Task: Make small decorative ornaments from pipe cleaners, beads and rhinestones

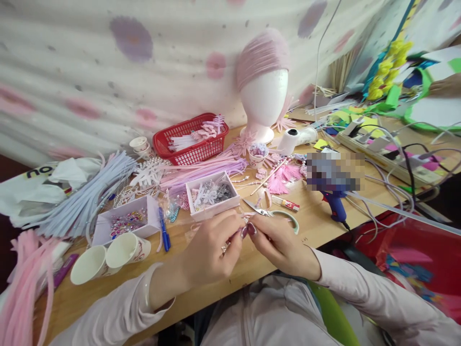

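Observation:
My left hand is closed in a pinch above the table's front part. Small shiny beads show between its fingers, and their lower part is hidden. Against it, fingertip to fingertip, my right hand is pinched closed too; what it grips is hidden by the fingers. Just beyond the hands lie scissors with pale green handles, blades partly spread. Near the left hand stands a white box of clear and silvery flower-shaped pieces. A blue pen lies further left, beside another box holding colourful gems.
Two paper cups stand front left near pipe cleaners. Behind are a red basket and a white foam head. A blue glue gun, cables and a power strip lie right. Another person's hand shows far right.

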Demonstrator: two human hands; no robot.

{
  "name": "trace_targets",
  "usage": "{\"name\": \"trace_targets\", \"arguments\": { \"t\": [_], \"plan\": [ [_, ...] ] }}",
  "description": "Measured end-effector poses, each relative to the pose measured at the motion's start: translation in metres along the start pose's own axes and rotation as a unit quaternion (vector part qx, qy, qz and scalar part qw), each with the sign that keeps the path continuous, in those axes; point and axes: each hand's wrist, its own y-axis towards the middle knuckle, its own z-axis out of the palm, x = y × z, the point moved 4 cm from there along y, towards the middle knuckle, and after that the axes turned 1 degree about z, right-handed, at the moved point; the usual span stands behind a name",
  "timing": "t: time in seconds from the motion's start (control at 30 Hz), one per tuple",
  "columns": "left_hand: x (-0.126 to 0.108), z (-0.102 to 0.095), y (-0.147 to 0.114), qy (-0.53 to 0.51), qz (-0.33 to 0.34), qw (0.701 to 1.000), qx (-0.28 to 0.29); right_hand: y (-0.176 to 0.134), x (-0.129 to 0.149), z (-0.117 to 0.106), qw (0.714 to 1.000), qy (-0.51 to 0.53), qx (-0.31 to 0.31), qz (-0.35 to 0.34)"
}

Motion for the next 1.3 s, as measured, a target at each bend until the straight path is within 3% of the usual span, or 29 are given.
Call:
{"name": "trace_targets", "arguments": {
  "t": [0.07,0.13,0.27,0.33,0.37,0.4,0.47,0.5,0.53,0.57,0.6,0.67,0.7,0.77,0.87,0.93,1.0,1.13,1.23,1.3],
  "plan": [
    [-0.001,0.001,-0.001,0.087,0.064,0.994,-0.003,0.000,-0.003,0.004,0.992,0.097,0.018,0.077],
    [-0.001,0.002,-0.001,0.193,0.131,0.972,-0.004,-0.001,-0.007,0.010,0.957,0.228,0.042,0.176],
    [-0.002,0.002,-0.004,0.353,0.319,0.879,0.010,-0.003,-0.010,0.022,0.795,0.470,0.128,0.360],
    [-0.002,0.001,-0.005,0.350,0.366,0.862,0.042,-0.004,-0.011,0.024,0.750,0.494,0.173,0.404],
    [-0.001,-0.002,-0.003,0.329,0.354,0.874,0.051,-0.004,-0.012,0.022,0.756,0.487,0.175,0.401],
    [0.000,-0.005,0.001,0.294,0.310,0.902,0.057,-0.002,-0.013,0.019,0.784,0.466,0.162,0.376],
    [0.007,-0.011,0.008,0.156,0.134,0.976,0.075,0.002,-0.014,0.008,0.880,0.375,0.099,0.276],
    [0.013,-0.011,0.010,0.045,0.015,0.995,0.090,0.004,-0.012,0.002,0.928,0.304,0.067,0.207],
    [0.018,-0.008,0.009,-0.084,-0.101,0.986,0.106,0.005,-0.009,-0.002,0.965,0.221,0.042,0.137],
    [0.021,-0.003,0.007,-0.215,-0.199,0.949,0.119,0.005,-0.006,-0.006,0.988,0.135,0.020,0.069],
    [0.023,0.002,0.004,-0.329,-0.271,0.895,0.128,0.005,-0.002,-0.008,0.998,0.056,0.003,0.006],
    [0.022,0.012,0.001,-0.481,-0.352,0.793,0.126,0.003,0.003,-0.009,0.995,-0.056,-0.023,-0.085],
    [0.022,0.015,0.000,-0.521,-0.371,0.759,0.120,0.002,0.003,-0.008,0.989,-0.090,-0.029,-0.109],
    [0.023,0.020,0.000,-0.557,-0.390,0.724,0.113,0.000,0.002,-0.007,0.983,-0.123,-0.032,-0.129],
    [0.027,0.022,-0.001,-0.569,-0.400,0.710,0.109,-0.001,-0.002,-0.006,0.985,-0.135,-0.003,-0.107],
    [0.028,0.022,-0.002,-0.553,-0.403,0.718,0.123,-0.002,-0.005,-0.005,0.987,-0.134,0.032,-0.088],
    [0.028,0.020,-0.002,-0.523,-0.395,0.742,0.138,-0.002,-0.005,-0.005,0.988,-0.118,0.055,-0.079],
    [0.022,0.014,0.001,-0.428,-0.353,0.822,0.131,-0.001,-0.005,-0.006,0.996,-0.043,0.053,-0.052],
    [0.016,0.008,0.003,-0.316,-0.301,0.894,0.100,0.001,-0.003,-0.005,0.999,0.000,0.023,-0.023],
    [0.011,0.004,0.005,-0.211,-0.228,0.948,0.070,0.002,-0.001,-0.005,1.000,0.021,-0.010,0.002]
  ]
}}
